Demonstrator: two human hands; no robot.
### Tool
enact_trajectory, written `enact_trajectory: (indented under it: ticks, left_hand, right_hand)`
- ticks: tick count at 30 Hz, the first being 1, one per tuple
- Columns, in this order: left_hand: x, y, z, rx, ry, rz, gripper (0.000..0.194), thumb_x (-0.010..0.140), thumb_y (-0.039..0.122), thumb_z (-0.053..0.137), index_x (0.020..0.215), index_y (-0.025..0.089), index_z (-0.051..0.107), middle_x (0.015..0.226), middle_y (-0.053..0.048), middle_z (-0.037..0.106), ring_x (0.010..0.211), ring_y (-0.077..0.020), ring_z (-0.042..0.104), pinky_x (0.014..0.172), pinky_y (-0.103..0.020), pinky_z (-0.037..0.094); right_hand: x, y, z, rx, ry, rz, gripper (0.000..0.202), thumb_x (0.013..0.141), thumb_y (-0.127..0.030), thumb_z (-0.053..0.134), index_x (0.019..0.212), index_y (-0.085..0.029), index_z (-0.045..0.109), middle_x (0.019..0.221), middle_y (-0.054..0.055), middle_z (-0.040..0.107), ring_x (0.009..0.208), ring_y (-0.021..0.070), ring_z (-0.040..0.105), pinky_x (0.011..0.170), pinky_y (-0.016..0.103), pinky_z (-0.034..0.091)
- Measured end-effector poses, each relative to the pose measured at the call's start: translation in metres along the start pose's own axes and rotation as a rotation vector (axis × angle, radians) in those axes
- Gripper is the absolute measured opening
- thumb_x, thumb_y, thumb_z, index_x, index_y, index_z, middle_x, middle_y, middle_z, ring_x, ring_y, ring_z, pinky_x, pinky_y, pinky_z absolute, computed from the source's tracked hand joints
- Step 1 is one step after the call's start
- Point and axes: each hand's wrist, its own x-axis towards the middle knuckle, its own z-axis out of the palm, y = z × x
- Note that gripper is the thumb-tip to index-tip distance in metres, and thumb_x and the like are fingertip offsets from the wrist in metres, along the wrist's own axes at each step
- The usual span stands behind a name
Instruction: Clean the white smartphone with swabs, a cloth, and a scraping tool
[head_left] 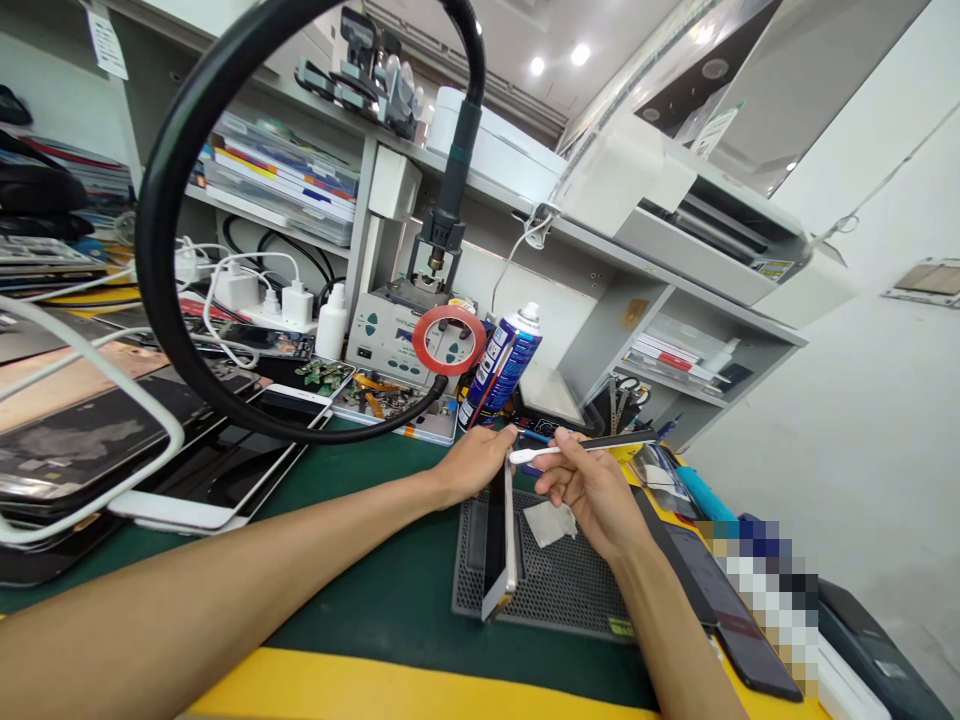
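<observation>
My left hand (474, 464) is closed on the far end of a smartphone (498, 530), which stands on its long edge with its dark screen facing left. Between the fingers of my right hand (592, 490) is a slim tool (600, 443) with a white end and a dark handle. Its white end is close to the phone's far top edge; whether they touch I cannot tell. Below both hands lies a grey perforated mat (570, 595). A crumpled white wipe (550, 523) rests on it, beside the phone.
A blue spray can (501, 365) stands beyond my hands, near a hot-air station (386, 340) with a red tape roll (449, 340). Its thick black hose (154, 240) loops over the left side. Phones and screens (217, 460) crowd the left; a dark phone (739, 610) lies right.
</observation>
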Motion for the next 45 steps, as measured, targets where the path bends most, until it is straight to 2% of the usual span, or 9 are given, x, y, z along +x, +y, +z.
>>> enact_trajectory:
  ticks: [5, 9, 14, 33, 38, 42, 45]
  left_hand:
    - [-0.002, 0.003, -0.001, 0.003, 0.01, 0.0, 0.061, 0.089, 0.06, 0.033, 0.057, 0.015, 0.06, 0.055, -0.004, 0.061, 0.047, -0.0142, 0.044, 0.05, -0.026, 0.032]
    - [-0.004, 0.005, -0.001, 0.001, 0.017, -0.001, 0.058, 0.088, 0.059, 0.035, 0.06, 0.016, 0.061, 0.057, -0.004, 0.062, 0.049, -0.0146, 0.045, 0.051, -0.026, 0.033]
    - [-0.003, 0.005, 0.0, -0.009, 0.015, -0.003, 0.058, 0.089, 0.06, 0.034, 0.06, 0.016, 0.061, 0.055, -0.003, 0.061, 0.048, -0.0145, 0.045, 0.051, -0.026, 0.033]
    - [-0.001, 0.001, 0.0, -0.047, 0.012, -0.004, 0.058, 0.09, 0.058, 0.035, 0.056, 0.016, 0.059, 0.039, 0.001, 0.043, 0.042, -0.0133, 0.04, 0.048, -0.026, 0.031]
    - [-0.002, 0.001, 0.0, -0.058, 0.005, -0.009, 0.059, 0.088, 0.06, 0.036, 0.057, 0.016, 0.06, 0.044, -0.001, 0.051, 0.042, -0.013, 0.041, 0.047, -0.025, 0.033]
    - [0.003, -0.006, 0.002, -0.057, 0.002, -0.016, 0.06, 0.088, 0.062, 0.034, 0.06, 0.016, 0.061, 0.053, -0.003, 0.059, 0.043, -0.0135, 0.045, 0.043, -0.024, 0.033]
    - [0.007, -0.012, 0.003, -0.042, -0.002, -0.017, 0.061, 0.087, 0.064, 0.032, 0.062, 0.016, 0.061, 0.054, -0.004, 0.059, 0.042, -0.0142, 0.046, 0.039, -0.024, 0.032]
  right_hand:
    - [-0.003, -0.002, 0.001, -0.016, -0.021, 0.011, 0.03, 0.079, -0.043, 0.072, 0.077, -0.014, 0.064, 0.072, 0.009, 0.074, 0.05, 0.0145, 0.065, 0.039, 0.019, 0.042]
    - [-0.005, -0.004, 0.001, -0.064, -0.051, 0.025, 0.035, 0.081, -0.045, 0.07, 0.069, -0.013, 0.066, 0.065, 0.01, 0.072, 0.048, 0.0137, 0.064, 0.041, 0.019, 0.042]
    - [-0.004, -0.002, 0.0, -0.049, -0.061, 0.004, 0.034, 0.079, -0.045, 0.072, 0.068, -0.013, 0.065, 0.066, 0.009, 0.072, 0.048, 0.0147, 0.064, 0.04, 0.02, 0.042]
    - [-0.005, -0.001, -0.001, -0.009, -0.101, 0.017, 0.029, 0.082, -0.039, 0.07, 0.072, -0.013, 0.063, 0.063, 0.008, 0.071, 0.047, 0.0156, 0.065, 0.04, 0.019, 0.043]
    - [-0.004, -0.001, -0.002, -0.008, -0.1, -0.001, 0.029, 0.081, -0.039, 0.071, 0.074, -0.012, 0.062, 0.064, 0.008, 0.071, 0.048, 0.0159, 0.065, 0.04, 0.02, 0.044]
    - [0.0, 0.002, -0.005, 0.0, -0.091, -0.034, 0.028, 0.082, -0.038, 0.07, 0.077, -0.013, 0.06, 0.064, 0.007, 0.071, 0.047, 0.0157, 0.065, 0.038, 0.019, 0.042]
    - [0.004, 0.005, -0.007, 0.0, -0.093, -0.043, 0.027, 0.083, -0.038, 0.069, 0.077, -0.013, 0.059, 0.065, 0.007, 0.071, 0.047, 0.0156, 0.065, 0.038, 0.019, 0.042]
